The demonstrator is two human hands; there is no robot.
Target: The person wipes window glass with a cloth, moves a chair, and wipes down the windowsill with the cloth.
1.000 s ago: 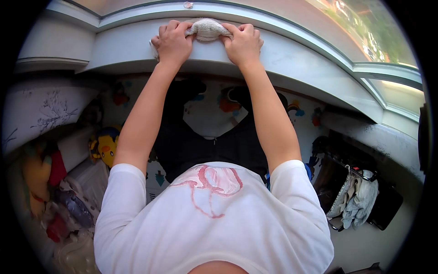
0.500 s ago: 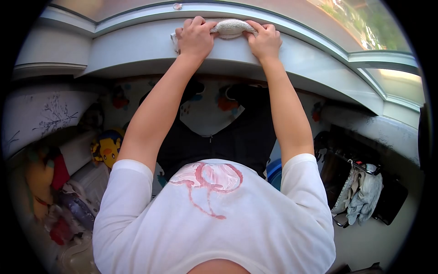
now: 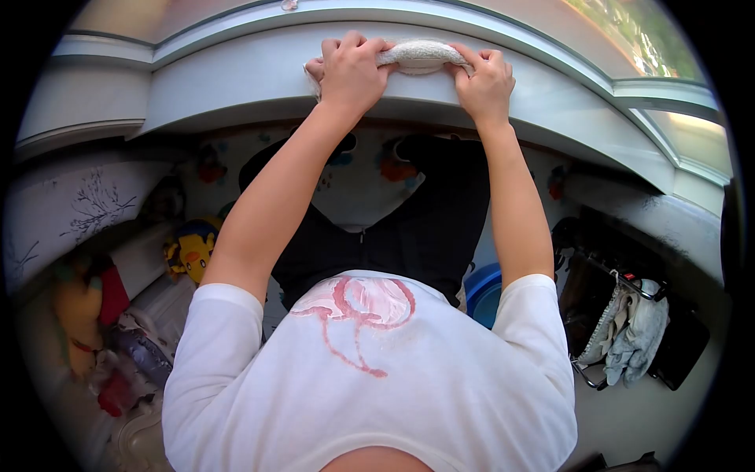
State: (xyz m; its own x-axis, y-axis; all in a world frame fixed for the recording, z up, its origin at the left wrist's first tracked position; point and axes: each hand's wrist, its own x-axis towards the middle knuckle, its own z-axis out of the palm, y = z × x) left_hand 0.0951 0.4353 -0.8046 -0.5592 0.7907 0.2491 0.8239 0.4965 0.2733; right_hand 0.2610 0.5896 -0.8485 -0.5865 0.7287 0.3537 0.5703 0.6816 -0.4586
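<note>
A whitish cloth [image 3: 421, 55], folded or bunched into a thick strip, stretches between my two hands over the white window sill [image 3: 236, 67]. My left hand [image 3: 354, 72] is closed around its left end, and a loose corner of the cloth sticks out beyond that hand. At the right end, my right hand [image 3: 483, 82] pinches the cloth between thumb and fingers. Both hands are at the sill, near the window frame. How firmly the cloth presses on the surface cannot be made out.
The window frame [image 3: 503, 35] runs behind the sill. Below right are a blue basin [image 3: 484, 293] and a dark rack with grey cloths [image 3: 635, 330] hanging on it. A yellow plush toy [image 3: 191, 253] and other toys lie at left. A small object [image 3: 289, 5] sits by the frame.
Both hands and the cloth have shifted to the right along the sill and slightly toward me. The grip on the cloth stays the same.
</note>
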